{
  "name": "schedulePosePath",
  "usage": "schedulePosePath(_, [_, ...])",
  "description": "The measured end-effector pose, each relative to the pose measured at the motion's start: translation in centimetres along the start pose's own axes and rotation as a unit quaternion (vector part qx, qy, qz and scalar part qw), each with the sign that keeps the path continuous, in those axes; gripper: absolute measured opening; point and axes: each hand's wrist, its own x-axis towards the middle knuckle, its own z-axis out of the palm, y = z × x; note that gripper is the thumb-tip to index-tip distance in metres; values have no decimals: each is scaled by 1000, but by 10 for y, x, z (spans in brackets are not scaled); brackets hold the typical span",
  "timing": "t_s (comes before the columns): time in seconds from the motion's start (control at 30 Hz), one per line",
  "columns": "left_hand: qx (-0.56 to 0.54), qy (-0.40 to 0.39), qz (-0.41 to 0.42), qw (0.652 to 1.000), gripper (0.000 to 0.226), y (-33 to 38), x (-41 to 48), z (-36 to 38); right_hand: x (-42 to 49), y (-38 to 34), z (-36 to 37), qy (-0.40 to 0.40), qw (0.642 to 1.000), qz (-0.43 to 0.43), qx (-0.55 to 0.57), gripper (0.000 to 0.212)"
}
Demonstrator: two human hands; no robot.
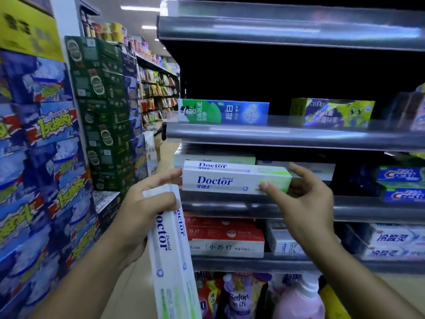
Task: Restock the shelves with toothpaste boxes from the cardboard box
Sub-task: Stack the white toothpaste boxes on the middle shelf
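At the middle shelf (218, 207) lip, right hand (305, 203) pinches one end of a level Doctor toothpaste box (230, 180), likely lining it up to slide in, while left hand (142, 203) grips a spare box (170, 249) and fingertip-steadies the other end.

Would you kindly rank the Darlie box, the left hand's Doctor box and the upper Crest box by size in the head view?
1. Doctor box in left hand, nearest the camera, so inflated.
2. Darlie box.
3. Upper Crest box, cut by frame edge.
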Motion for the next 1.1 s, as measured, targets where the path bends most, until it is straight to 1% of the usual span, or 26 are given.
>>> schedulePosePath(0.03, [7, 5, -11, 1000, 57, 3, 5, -2, 5, 0, 5, -1, 1000, -4, -9, 58])
schedulePosePath(0.13, [30, 30, -45, 998, 58, 6, 20, -7, 18, -1, 20, -7, 999, -20, -49, 44])
schedulePosePath(0.23, [42, 44, -64, 996, 58, 6, 30, -12, 26, 3, 35, -24, 996, -15, -85, 43])
schedulePosePath(0.37, [53, 39, -108, 992, 47, 2, 40, -15, 31, 9, 48, -67, 987, -12, -148, 42])
schedulePosePath(0.43, [73, 28, -136, 988, 45, -4, 45, -17, 29, 10, 51, -109, 970, -4, -216, 43])
schedulePosePath(0.5, [97, 19, -163, 982, 45, -10, 49, -20, 25, 11, 54, -145, 939, -24, -311, 42])
schedulePosePath(0.53, [100, 17, -180, 978, 42, -13, 49, -22, 23, 10, 54, -153, 924, -42, -347, 41])
schedulePosePath(0.57, [97, 11, -196, 976, 41, -14, 49, -23, 21, 9, 53, -158, 915, -56, -368, 39])
schedulePosePath(0.63, [95, -13, -214, 972, 49, -16, 47, -26, 20, 5, 51, -167, 907, -64, -380, 37])
schedulePosePath(0.7, [95, -25, -214, 972, 55, -16, 46, -27, 20, 0, 49, -185, 906, -54, -378, 37])
schedulePosePath(0.73, [93, -16, -207, 974, 58, -15, 45, -27, 19, -2, 49, -193, 907, -47, -371, 39])
schedulePosePath(0.8, [69, 38, -189, 979, 64, -15, 46, -26, 15, -4, 46, -193, 915, -53, -350, 46])
schedulePosePath(0.83, [50, 74, -175, 980, 63, -14, 46, -25, 11, -5, 44, -179, 922, -70, -337, 50])
schedulePosePath(0.9, [2, 136, -141, 981, 51, -10, 46, -23, 1, -8, 38, -135, 938, -109, -301, 49])
schedulePosePath(0.97, [-49, 178, -105, 977, 30, -5, 43, -20, -14, -10, 30, -117, 954, -114, -250, 40])
schedulePosePath(1.03, [-93, 203, -75, 972, 10, -4, 39, -15, -31, -10, 24, -137, 975, -58, -167, 42])
schedulePosePath(1.07, [-112, 210, -63, 969, 9, -5, 38, -13, -39, -12, 22, -159, 979, -16, -127, 49])
schedulePosePath(1.1, [-131, 214, -55, 967, 14, -6, 37, -10, -45, -13, 20, -183, 978, 26, -96, 56])
